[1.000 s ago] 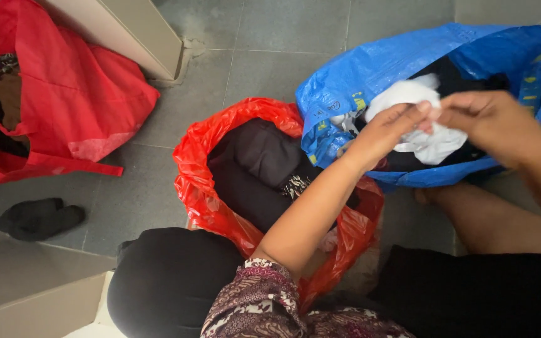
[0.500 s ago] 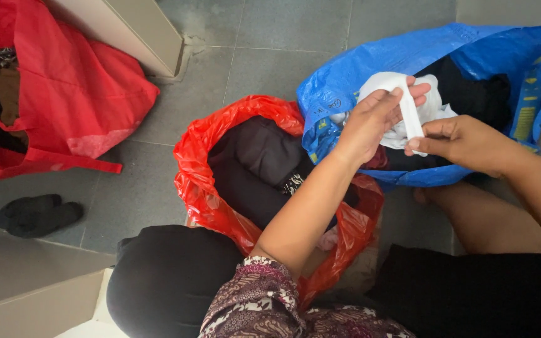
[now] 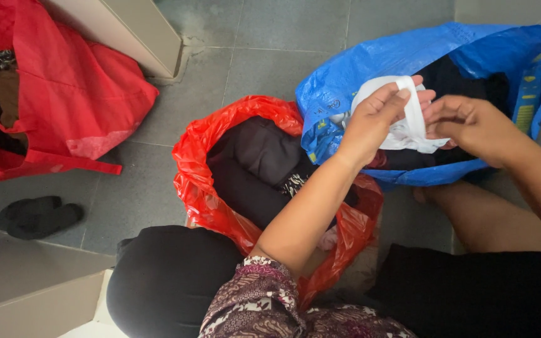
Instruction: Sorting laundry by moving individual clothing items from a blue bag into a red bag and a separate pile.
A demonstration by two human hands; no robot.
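My left hand [image 3: 374,119] and my right hand [image 3: 468,125] both grip a white cloth [image 3: 408,128] over the open blue bag [image 3: 370,69]. A band of the cloth loops over my left fingers, and my right fingers pinch its other side. Dark clothes [image 3: 458,81] lie inside the blue bag under the cloth. Below my left forearm stands an open red plastic bag [image 3: 198,181] filled with black garments [image 3: 252,163].
A red fabric bag [image 3: 70,94] with patterned and dark clothes sits at the upper left against a pale cabinet [image 3: 126,31]. A black item [image 3: 36,216] lies on the grey tiled floor [image 3: 270,56]. My knees in black cloth fill the bottom edge.
My right hand has risen from lower down to meet my left hand at the white cloth, which now bunches between both hands. The bags have not moved.
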